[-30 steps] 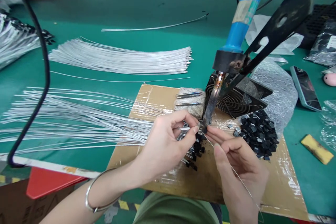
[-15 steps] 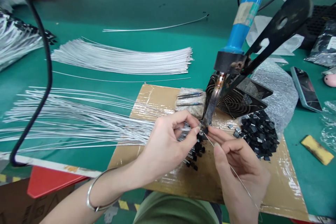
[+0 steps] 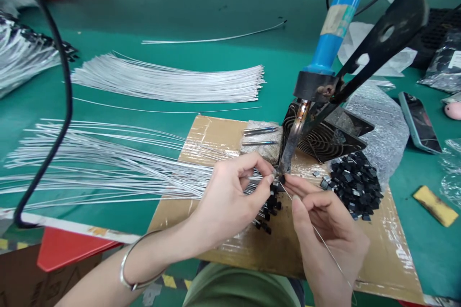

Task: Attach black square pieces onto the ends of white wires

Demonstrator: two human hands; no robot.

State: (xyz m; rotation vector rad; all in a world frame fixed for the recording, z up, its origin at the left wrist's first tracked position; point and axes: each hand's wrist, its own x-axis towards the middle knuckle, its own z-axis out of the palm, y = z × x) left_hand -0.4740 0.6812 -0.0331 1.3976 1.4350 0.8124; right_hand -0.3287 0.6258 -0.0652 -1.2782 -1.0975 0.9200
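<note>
My left hand [image 3: 234, 196] is closed in a pinch beside the tip of the mounted soldering iron [image 3: 292, 141]; what it holds is too small and covered to make out. Between the thumb and fingers of my right hand [image 3: 329, 230], a thin length of solder wire [image 3: 331, 255] runs from near the iron tip back across the palm. Below the pinch lie white wires with black ends [image 3: 265, 225], partly covered by my left hand. A pile of small black square pieces [image 3: 355, 184] lies right of the iron on the cardboard [image 3: 387, 254].
A bundle of white wires [image 3: 169, 79] lies on the green table, with loose white wires [image 3: 108, 153] nearer. Behind the iron tip stand a black fan [image 3: 317, 139] and a pad with metal tips [image 3: 259, 146]. A phone [image 3: 419, 122] and yellow sponge [image 3: 435, 205] are rightward.
My right hand has shifted very slightly left, and the solder wire with it. My left hand stays in place.
</note>
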